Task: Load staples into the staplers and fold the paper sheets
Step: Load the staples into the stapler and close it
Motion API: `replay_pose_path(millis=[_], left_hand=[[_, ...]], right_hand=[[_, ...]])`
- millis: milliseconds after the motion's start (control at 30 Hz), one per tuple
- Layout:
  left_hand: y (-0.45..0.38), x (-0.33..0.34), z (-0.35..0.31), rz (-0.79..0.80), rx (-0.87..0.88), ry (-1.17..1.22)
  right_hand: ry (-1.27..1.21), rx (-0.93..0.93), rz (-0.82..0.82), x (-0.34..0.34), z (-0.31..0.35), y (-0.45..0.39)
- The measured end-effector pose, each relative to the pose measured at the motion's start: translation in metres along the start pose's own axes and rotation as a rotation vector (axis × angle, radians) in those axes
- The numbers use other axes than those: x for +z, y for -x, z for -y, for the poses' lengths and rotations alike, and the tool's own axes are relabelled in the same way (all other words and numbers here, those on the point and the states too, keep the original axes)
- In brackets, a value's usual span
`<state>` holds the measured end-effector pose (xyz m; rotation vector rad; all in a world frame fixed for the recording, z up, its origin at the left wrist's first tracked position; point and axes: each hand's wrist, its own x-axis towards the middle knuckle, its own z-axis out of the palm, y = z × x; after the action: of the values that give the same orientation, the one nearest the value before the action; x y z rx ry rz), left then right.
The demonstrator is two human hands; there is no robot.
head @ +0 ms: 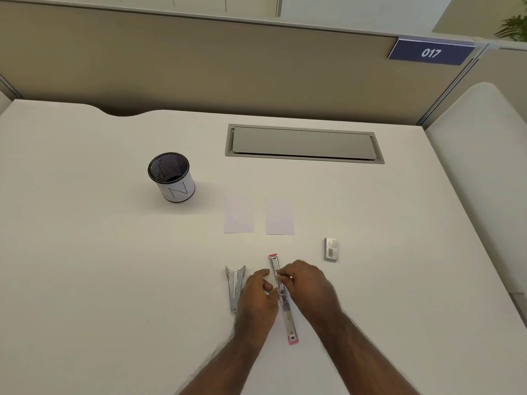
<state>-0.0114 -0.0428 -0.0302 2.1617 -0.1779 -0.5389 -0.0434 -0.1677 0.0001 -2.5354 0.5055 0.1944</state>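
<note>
While it lies swung fully open and flat on the white desk (85, 252), the pink stapler (286, 306) stretches from its far pink end to its near pink end in a long line, tilted slightly to the right as it comes nearer. Both hands meet over its far half. The right hand (306, 283) has its fingers curled, with thumb and forefinger pinched together at the metal staple channel; a small bright metallic piece shows at the fingertips, though whether it is a strip of staples I cannot tell. The left hand (258, 292) rests just left of the channel, fingers loosely bent and thumb touching the stapler's side, seeming to steady it rather than grip it. Just left of this hand lies a silver stapler (234, 289), also opened, its arms splayed in a narrow V that widens toward the far side. To the right and a little farther off, a small staple box (330, 249) sits apart from both staplers. Farther back, two white paper sheets (239, 214) (279, 215) lie flat and unfolded side by side with a gap between them. Well to the far left stands a black mesh pen cup (171, 176) wrapped in a white label. Beyond the sheets, a grey cable hatch (303, 143) is set into the desk.
</note>
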Motion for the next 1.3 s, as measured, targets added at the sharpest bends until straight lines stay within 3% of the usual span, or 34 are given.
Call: replay_pose_path(millis=[300, 533, 700, 867, 1067, 1300], left_hand=[[0.001, 0.002, 0.001, 0.011, -0.037, -0.007], [0.001, 0.002, -0.003, 0.020, -0.050, 0.011], [0.002, 0.001, -0.004, -0.020, -0.027, 0.021], [0.001, 0.001, -0.004, 0.043, -0.094, 0.160], [-0.002, 0.002, -0.003, 0.072, -0.145, 0.241], [-0.005, -0.006, -0.017, 0.064, -0.267, 0.478]], right_hand=[[0.074, 0.098, 0.114, -0.006, 0.011, -0.017], [0.055, 0.101, 0.040, -0.004, 0.014, -0.012], [-0.109, 0.247, 0.005, -0.002, 0.006, 0.006], [-0.097, 0.333, 0.144, 0.002, -0.001, 0.029], [0.094, 0.345, 0.106, 0.012, 0.020, 0.046], [-0.182, 0.425, 0.062, -0.002, 0.015, 0.044]])
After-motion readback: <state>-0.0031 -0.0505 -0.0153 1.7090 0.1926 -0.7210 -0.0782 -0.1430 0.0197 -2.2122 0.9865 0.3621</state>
